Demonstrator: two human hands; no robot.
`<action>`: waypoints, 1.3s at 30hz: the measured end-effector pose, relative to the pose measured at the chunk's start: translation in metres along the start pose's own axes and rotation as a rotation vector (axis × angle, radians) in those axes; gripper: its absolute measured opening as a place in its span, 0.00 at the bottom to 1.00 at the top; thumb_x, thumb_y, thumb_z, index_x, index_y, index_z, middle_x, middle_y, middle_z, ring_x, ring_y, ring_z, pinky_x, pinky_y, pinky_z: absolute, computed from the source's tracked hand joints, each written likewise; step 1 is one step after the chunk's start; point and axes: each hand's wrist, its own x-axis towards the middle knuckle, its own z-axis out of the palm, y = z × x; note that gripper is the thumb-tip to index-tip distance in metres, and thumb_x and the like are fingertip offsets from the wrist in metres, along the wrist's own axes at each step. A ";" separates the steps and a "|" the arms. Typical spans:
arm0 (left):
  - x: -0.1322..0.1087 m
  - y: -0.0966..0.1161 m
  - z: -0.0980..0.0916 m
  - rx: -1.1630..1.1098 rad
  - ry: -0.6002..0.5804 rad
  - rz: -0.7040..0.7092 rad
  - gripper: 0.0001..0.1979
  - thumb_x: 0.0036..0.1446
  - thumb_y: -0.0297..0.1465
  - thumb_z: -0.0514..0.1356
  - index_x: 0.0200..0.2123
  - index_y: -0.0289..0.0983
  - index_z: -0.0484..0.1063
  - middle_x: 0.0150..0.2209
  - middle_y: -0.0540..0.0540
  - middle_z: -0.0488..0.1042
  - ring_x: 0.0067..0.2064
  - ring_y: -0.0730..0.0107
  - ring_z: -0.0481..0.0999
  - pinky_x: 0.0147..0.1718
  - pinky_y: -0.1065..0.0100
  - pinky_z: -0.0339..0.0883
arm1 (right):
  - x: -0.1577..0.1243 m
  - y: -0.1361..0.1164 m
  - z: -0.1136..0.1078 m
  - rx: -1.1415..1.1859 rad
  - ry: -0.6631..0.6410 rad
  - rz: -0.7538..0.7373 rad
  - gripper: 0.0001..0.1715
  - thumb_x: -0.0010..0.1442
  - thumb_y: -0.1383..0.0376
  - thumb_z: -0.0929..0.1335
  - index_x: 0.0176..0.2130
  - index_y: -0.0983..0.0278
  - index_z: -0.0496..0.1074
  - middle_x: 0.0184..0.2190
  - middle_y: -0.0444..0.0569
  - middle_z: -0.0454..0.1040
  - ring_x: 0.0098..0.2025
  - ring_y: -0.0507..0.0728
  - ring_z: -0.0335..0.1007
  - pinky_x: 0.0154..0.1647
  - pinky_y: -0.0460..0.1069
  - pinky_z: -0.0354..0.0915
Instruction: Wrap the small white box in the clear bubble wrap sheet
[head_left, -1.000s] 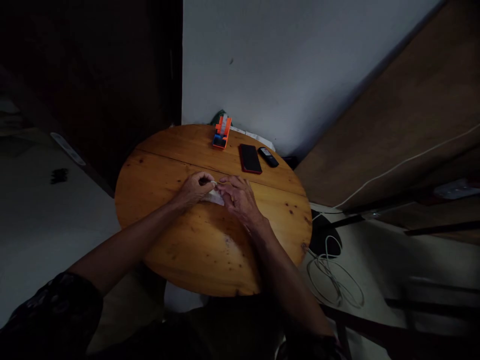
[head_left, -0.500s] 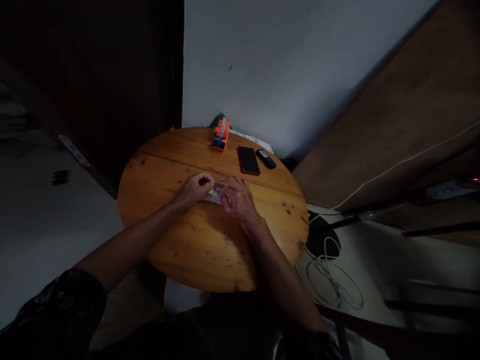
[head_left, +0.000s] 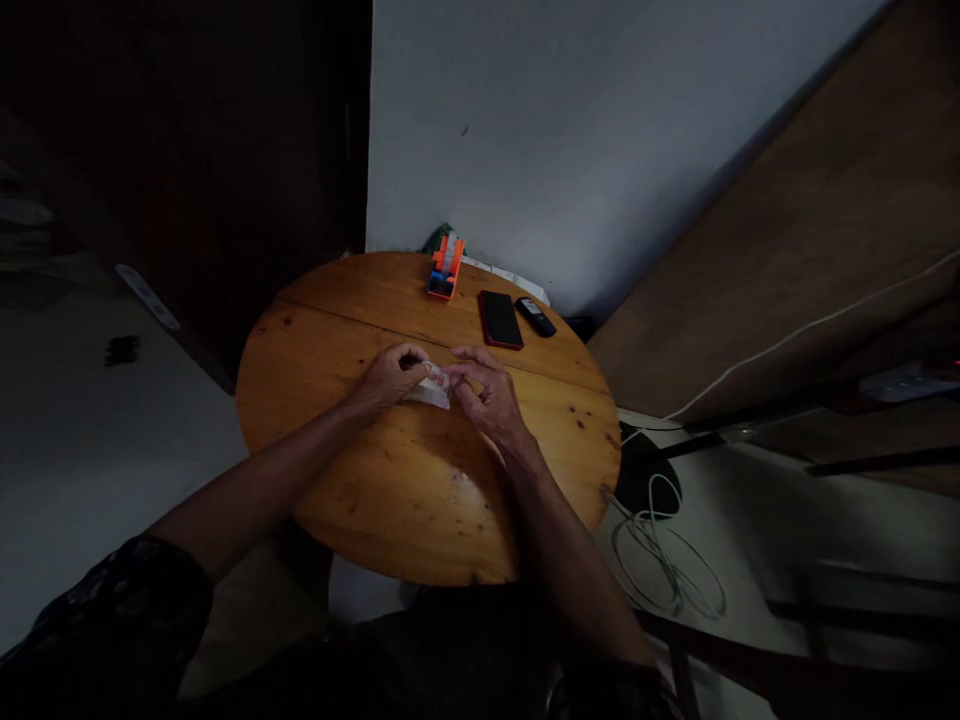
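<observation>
Both my hands meet at the middle of a round wooden table (head_left: 390, 500). Between them lies a small pale piece, like folded paper or plastic (head_left: 435, 388). My left hand (head_left: 388, 376) is curled, its fingertips pinching the left end of the piece. My right hand (head_left: 486, 392) is bent over the right end, thumb and fingers closed on it. The light is dim and I cannot make out what the piece is.
At the table's far edge stand an orange and blue tape dispenser (head_left: 445, 268), a dark phone in a red case (head_left: 500, 319) and a small black remote (head_left: 535, 316). A white wall rises behind. White cable (head_left: 664, 565) coils on the floor at the right.
My right hand has gone from lying flatter on the piece to a raised pinch on its right end. The left hand has stayed in place.
</observation>
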 end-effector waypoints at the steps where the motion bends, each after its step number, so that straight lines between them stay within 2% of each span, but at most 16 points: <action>1: 0.000 0.000 0.000 -0.005 -0.003 -0.004 0.11 0.45 0.38 0.62 0.31 0.38 0.72 0.29 0.51 0.72 0.32 0.69 0.70 0.34 0.68 0.65 | 0.000 0.000 0.000 -0.002 -0.013 -0.001 0.15 0.62 0.65 0.66 0.44 0.57 0.82 0.53 0.51 0.75 0.55 0.61 0.72 0.58 0.60 0.66; 6: -0.001 0.000 -0.001 -0.002 -0.003 -0.018 0.10 0.47 0.36 0.62 0.32 0.37 0.73 0.28 0.51 0.73 0.32 0.70 0.71 0.33 0.69 0.65 | -0.002 -0.003 0.000 -0.131 -0.096 -0.034 0.15 0.65 0.63 0.67 0.47 0.59 0.81 0.57 0.55 0.73 0.58 0.63 0.70 0.59 0.62 0.64; 18: -0.001 0.002 0.000 0.008 0.006 0.005 0.08 0.48 0.35 0.62 0.31 0.37 0.72 0.29 0.51 0.73 0.33 0.69 0.71 0.36 0.68 0.66 | 0.000 -0.012 0.000 -0.488 -0.150 -0.224 0.17 0.62 0.69 0.65 0.46 0.61 0.81 0.56 0.58 0.74 0.53 0.65 0.68 0.50 0.60 0.60; 25: 0.000 -0.002 -0.001 0.010 -0.013 0.035 0.08 0.50 0.35 0.61 0.32 0.37 0.72 0.31 0.51 0.73 0.34 0.69 0.72 0.38 0.68 0.68 | 0.001 -0.014 -0.003 -0.504 -0.161 -0.255 0.16 0.62 0.68 0.65 0.45 0.62 0.81 0.56 0.56 0.74 0.52 0.64 0.68 0.49 0.59 0.60; 28: 0.001 -0.006 -0.001 0.056 0.001 0.070 0.11 0.51 0.33 0.61 0.39 0.37 0.74 0.35 0.49 0.74 0.37 0.68 0.73 0.41 0.66 0.69 | 0.000 -0.013 -0.003 -0.480 -0.158 -0.236 0.16 0.63 0.68 0.65 0.46 0.61 0.80 0.57 0.55 0.74 0.54 0.64 0.68 0.50 0.59 0.61; 32: 0.003 -0.013 -0.003 0.182 0.016 0.211 0.16 0.52 0.31 0.60 0.45 0.38 0.77 0.45 0.45 0.73 0.47 0.62 0.74 0.49 0.62 0.69 | -0.001 -0.010 -0.003 -0.404 -0.144 -0.188 0.16 0.63 0.68 0.66 0.46 0.60 0.81 0.57 0.55 0.73 0.55 0.65 0.69 0.52 0.60 0.64; 35: 0.006 -0.017 -0.006 0.218 -0.024 0.283 0.16 0.54 0.31 0.60 0.46 0.38 0.79 0.52 0.42 0.72 0.55 0.59 0.72 0.55 0.60 0.68 | 0.000 -0.009 -0.003 -0.341 -0.147 -0.174 0.16 0.63 0.68 0.66 0.46 0.60 0.81 0.58 0.54 0.72 0.56 0.64 0.69 0.54 0.61 0.65; 39: 0.011 -0.019 -0.011 0.235 -0.123 0.268 0.20 0.54 0.31 0.59 0.49 0.39 0.79 0.58 0.41 0.71 0.61 0.56 0.69 0.63 0.54 0.61 | 0.000 -0.009 -0.003 -0.288 -0.136 -0.169 0.15 0.62 0.68 0.66 0.45 0.59 0.81 0.57 0.53 0.74 0.55 0.64 0.70 0.53 0.61 0.66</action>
